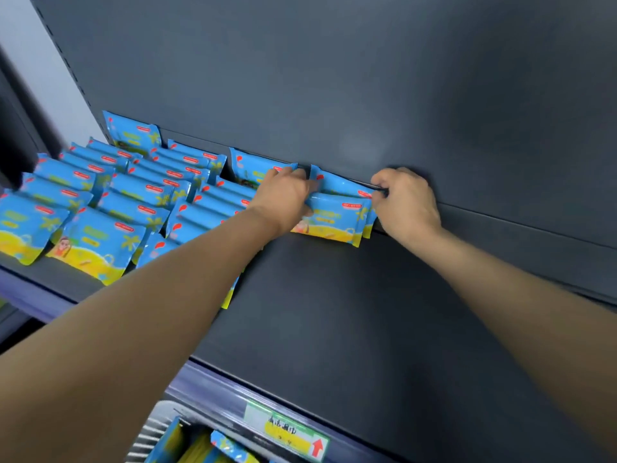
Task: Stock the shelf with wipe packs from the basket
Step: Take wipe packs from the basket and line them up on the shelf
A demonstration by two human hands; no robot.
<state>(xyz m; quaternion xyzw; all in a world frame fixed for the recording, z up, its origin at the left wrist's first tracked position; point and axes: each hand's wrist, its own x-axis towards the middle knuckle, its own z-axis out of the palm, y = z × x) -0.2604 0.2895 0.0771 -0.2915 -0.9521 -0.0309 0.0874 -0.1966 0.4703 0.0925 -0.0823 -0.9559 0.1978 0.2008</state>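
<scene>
Dark grey metal shelf (334,312) and its matching grey back panel (334,78) fill our view, seen from above and in front. Rows of blue and yellow plastic wipe packs (133,202) stand on the left part of the shelf, each leaning on the one behind. To their right the shelf is mostly bare. At the far back, close to the panel and just beside the stocked rows, we hold two upright blue and yellow packs (334,215), one behind the other.

We judge that these two packs could tip forward or slump flat once released. Nothing stands in front of them, and soft film packs rest on a narrow bottom edge. Our left forearm also reaches across the front of the neighbouring row, so a careless pull back could knock those packs over.

Our left hand (283,195) has its fingers curled round the left ends of the two packs, gripping them. Our right hand (405,198) has bent fingers that pinch the right edge of the packs near the top corner. The knuckles hide the fingertips, so we cannot tell exactly where they sit.

Below the shelf's front lip, left of a green and yellow price label (290,432) with a red arrow, a silver wire basket (147,436) holds more of the same packs.
</scene>
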